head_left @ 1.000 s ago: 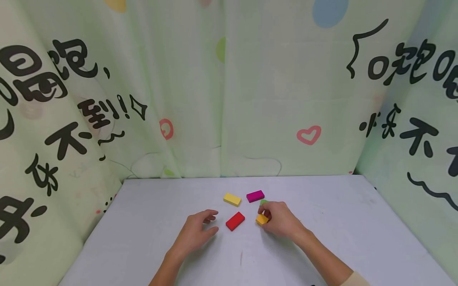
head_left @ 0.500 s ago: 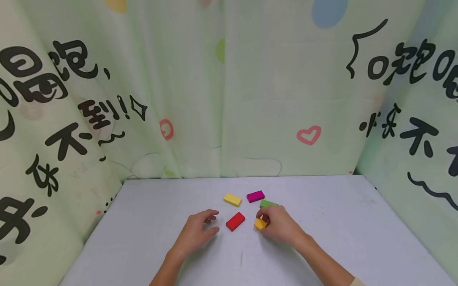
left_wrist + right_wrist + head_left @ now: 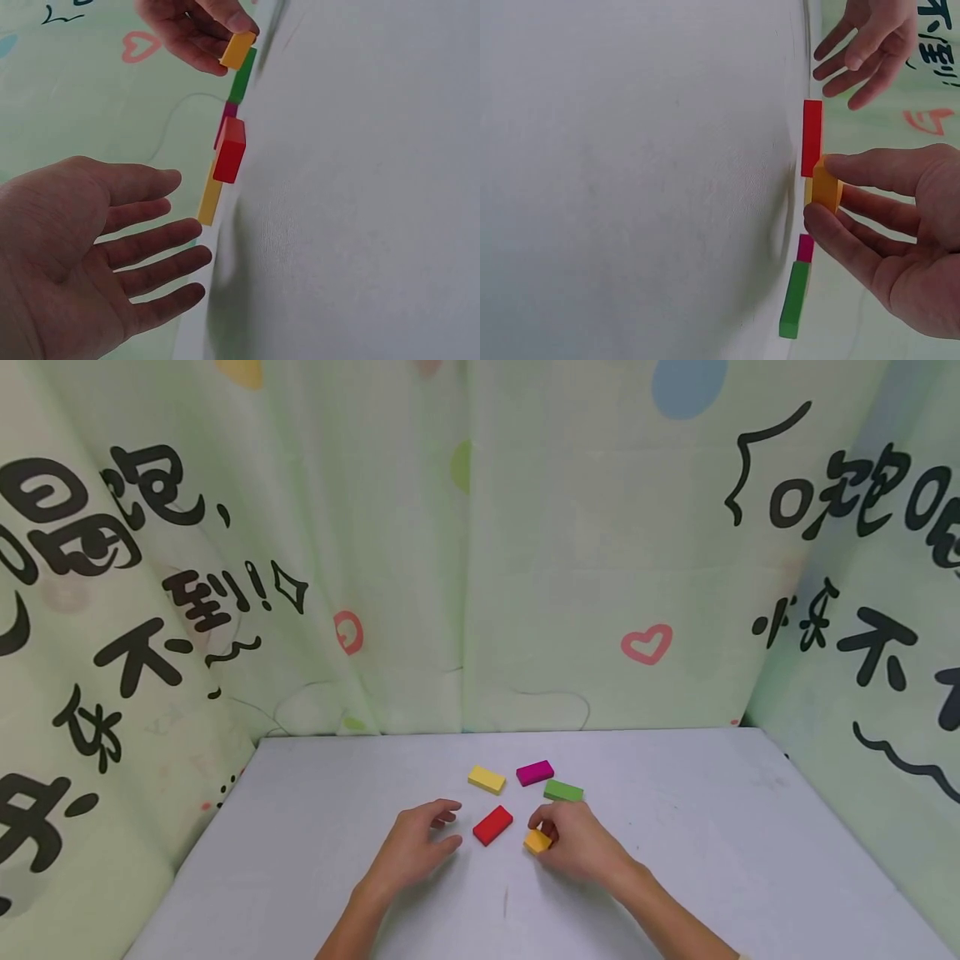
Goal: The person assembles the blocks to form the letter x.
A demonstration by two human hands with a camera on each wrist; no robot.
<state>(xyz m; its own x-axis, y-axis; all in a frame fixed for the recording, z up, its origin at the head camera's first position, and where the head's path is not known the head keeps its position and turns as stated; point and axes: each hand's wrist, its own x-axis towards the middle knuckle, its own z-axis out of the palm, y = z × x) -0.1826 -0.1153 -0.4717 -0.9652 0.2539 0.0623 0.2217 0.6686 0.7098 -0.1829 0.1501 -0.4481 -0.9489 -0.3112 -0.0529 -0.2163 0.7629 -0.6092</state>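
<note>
Pale green fabric curtain behind white bench. Left hand with fingers spread, holding nothing. Near red rectangular block, pinched between fingers of right hand: orange-yellow rectangular block. Appears light, stiff, fairly smooth; best gripped across opposite faces.

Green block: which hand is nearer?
Right. The right hand is just on the near side of the green block, pinching an orange block; the left hand is farther off, left of the red block.
</note>
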